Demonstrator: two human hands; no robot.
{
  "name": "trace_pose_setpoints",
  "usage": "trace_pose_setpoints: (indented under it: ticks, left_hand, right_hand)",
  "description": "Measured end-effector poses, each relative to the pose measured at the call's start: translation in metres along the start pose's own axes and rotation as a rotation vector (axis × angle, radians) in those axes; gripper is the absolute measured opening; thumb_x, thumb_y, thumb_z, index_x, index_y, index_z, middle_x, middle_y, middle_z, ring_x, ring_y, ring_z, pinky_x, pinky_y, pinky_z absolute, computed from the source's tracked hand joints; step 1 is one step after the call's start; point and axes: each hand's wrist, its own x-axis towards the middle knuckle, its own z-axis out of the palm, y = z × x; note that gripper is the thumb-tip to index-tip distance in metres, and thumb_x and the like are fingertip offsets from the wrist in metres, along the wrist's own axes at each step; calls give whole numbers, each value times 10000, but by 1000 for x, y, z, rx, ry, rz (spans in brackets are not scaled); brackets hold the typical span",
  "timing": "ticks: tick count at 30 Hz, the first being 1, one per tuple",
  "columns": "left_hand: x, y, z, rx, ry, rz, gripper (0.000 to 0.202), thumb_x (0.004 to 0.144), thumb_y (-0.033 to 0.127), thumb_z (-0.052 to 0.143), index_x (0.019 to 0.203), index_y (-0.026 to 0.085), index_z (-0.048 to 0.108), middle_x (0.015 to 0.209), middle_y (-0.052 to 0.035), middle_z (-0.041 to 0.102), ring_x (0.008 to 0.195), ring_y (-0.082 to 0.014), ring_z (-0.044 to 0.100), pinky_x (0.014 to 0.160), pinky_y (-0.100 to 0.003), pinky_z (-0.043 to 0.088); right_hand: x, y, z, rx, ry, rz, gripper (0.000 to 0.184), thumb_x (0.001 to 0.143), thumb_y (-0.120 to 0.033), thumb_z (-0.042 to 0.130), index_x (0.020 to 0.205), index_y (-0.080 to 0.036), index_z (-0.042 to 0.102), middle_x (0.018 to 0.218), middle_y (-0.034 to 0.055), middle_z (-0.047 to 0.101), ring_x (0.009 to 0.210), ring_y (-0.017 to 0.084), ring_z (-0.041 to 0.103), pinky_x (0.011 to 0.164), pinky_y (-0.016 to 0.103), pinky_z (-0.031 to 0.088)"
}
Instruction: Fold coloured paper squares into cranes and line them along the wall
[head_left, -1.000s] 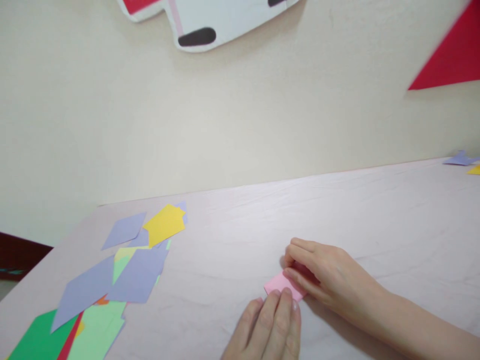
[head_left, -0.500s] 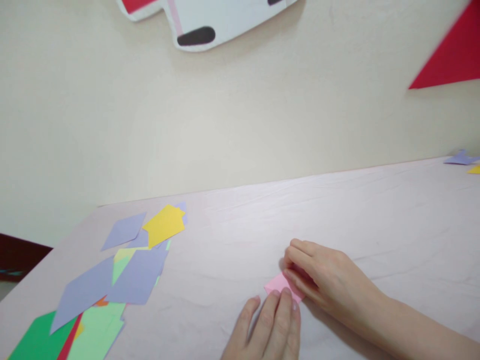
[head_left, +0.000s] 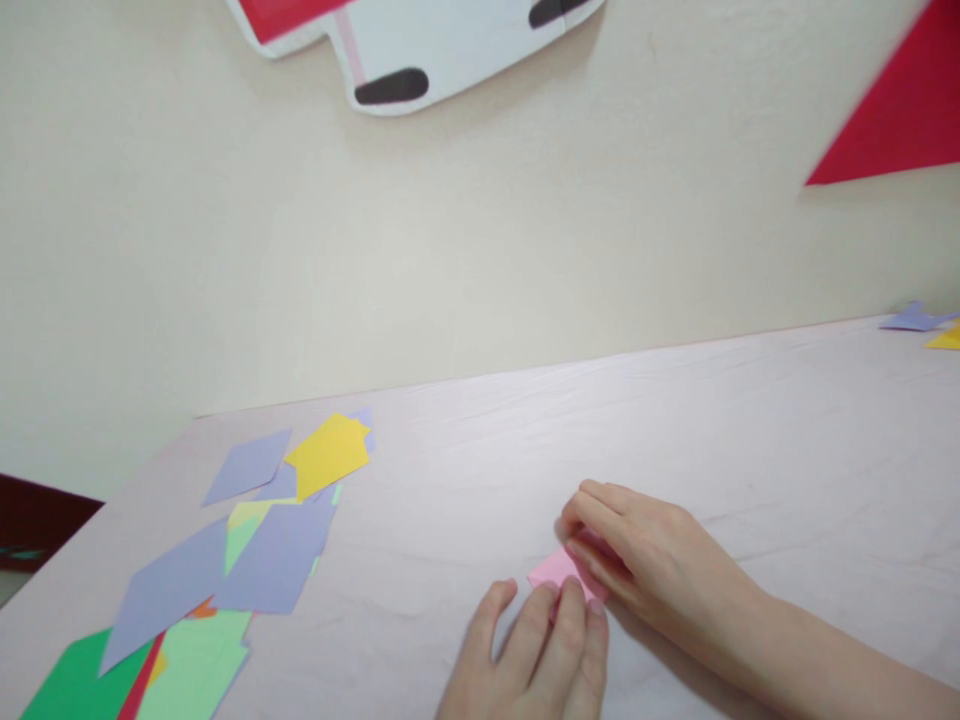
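A small folded piece of pink paper (head_left: 553,569) lies on the pale cloth-covered table, partly hidden under both hands. My left hand (head_left: 529,655) comes up from the bottom edge with its fingers stretched out, several fingertips pressing on the paper's near side. The leftmost finger is apart from the others and off the paper. Reaching in from the right, my right hand (head_left: 637,545) has its fingers curled and closed on the paper's far right edge. Its thumb lies along the paper, and the exact grip is partly hidden.
Left on the table (head_left: 420,520) lie overlapping paper pieces: purple sheets (head_left: 277,560), a yellow one (head_left: 330,455), light green (head_left: 199,665) and dark green (head_left: 82,680). Purple (head_left: 911,318) and yellow scraps (head_left: 946,338) sit at the far right by the wall (head_left: 480,240), which bears decorations.
My left hand's fingers have shifted slightly right on the pink paper, and the leftmost finger has spread farther from the rest. My right hand stays nearly in place. The view has tilted up slightly.
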Motion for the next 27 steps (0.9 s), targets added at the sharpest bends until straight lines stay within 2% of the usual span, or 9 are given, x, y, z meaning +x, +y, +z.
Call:
trace_pose_setpoints:
  ticks: [3, 6, 15, 22, 27]
  left_hand:
    - [0, 5, 4, -14, -2, -45, 288, 967, 236, 542, 1238, 182, 621, 1248, -68, 651, 1127, -211, 569, 1129, -405, 298]
    - [1, 6, 6, -14, 11, -49, 271, 973, 220, 521, 1219, 186, 629, 1232, -52, 660, 1088, -195, 575, 1109, -391, 310]
    - [10, -12, -15, -26, -15, 46, 244, 974, 158, 482, 1144, 156, 657, 1234, -63, 662, 1071, -178, 587, 1043, -335, 359]
    - [9, -6, -10, -44, 32, -15, 219, 971, 144, 475, 1058, 167, 675, 1231, -60, 664, 1088, -178, 593, 1080, -370, 355]
    - [4, -11, -10, -1, 38, 22, 185, 971, 160, 496, 1042, 173, 666, 1233, -64, 663, 1134, -180, 598, 1082, -349, 371]
  right_hand:
    - [-3, -2, -6, 119, -45, 37, 178, 847, -64, 502, 938, -198, 576, 906, 31, 606, 775, 174, 588, 681, 285, 444]
    - [-8, -5, -12, 234, -66, 42, 227, 815, -65, 521, 978, -208, 584, 982, 40, 581, 856, 190, 578, 748, 314, 457]
    - [-14, -7, -7, 298, -40, 61, 321, 735, -62, 568, 1026, -199, 574, 1038, 62, 556, 949, 230, 554, 837, 369, 466]
    - [-16, -1, -10, 431, 1, 46, 570, 630, 54, 435, 1131, -202, 530, 1093, 62, 557, 1037, 209, 544, 919, 351, 465]
    - [-13, 5, -18, 566, -37, 60, 581, 656, 58, 392, 1150, -215, 523, 1109, 57, 563, 1059, 187, 554, 942, 330, 464]
